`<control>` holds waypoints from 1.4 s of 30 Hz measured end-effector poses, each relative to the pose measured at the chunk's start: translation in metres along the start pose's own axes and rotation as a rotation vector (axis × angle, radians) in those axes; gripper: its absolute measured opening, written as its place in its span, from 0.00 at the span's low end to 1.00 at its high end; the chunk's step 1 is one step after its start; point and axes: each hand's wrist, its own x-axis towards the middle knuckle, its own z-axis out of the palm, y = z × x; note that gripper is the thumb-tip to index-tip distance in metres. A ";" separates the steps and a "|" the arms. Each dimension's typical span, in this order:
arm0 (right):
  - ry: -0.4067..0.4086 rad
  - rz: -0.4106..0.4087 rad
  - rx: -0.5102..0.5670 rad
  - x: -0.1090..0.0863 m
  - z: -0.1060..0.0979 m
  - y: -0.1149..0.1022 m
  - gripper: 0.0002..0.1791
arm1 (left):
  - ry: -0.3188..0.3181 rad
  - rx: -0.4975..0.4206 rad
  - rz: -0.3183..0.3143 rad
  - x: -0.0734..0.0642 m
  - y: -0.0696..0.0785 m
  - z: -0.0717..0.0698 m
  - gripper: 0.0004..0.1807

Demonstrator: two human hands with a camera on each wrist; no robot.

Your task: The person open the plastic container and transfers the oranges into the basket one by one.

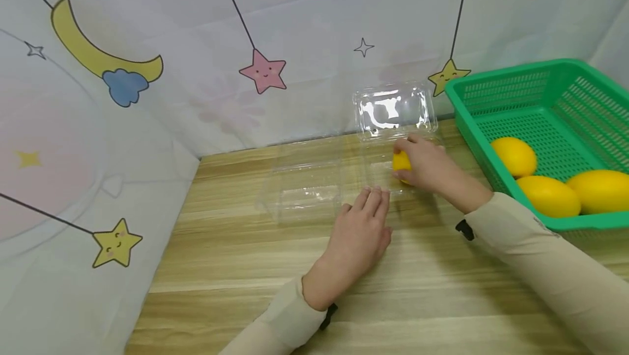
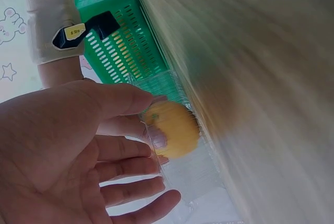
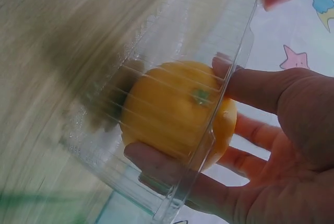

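My right hand grips a round orange with a small green stem mark. It holds the fruit inside a clear plastic clamshell box, fingers and thumb around its sides. Through the box wall, the orange shows in both wrist views. The box's hinged lid stands raised at the back, against the wall cloth. My left hand has its fingers extended, fingertips right at the near left edge of this box, with nothing held.
A second clear plastic box lies open to the left on the wooden table. At the right stands a green basket with several yellow fruits inside. A printed cloth rises behind the table.
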 end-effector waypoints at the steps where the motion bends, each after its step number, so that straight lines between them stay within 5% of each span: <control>1: -0.005 0.011 0.006 0.000 0.000 0.001 0.32 | -0.002 -0.003 0.001 0.000 0.000 0.000 0.36; 13: -0.082 0.071 0.086 -0.007 -0.003 0.001 0.40 | -0.050 0.013 0.001 -0.001 0.001 -0.001 0.37; 42: -0.061 0.032 -0.020 -0.007 0.011 -0.008 0.34 | -0.014 -0.004 0.006 -0.001 0.001 0.003 0.37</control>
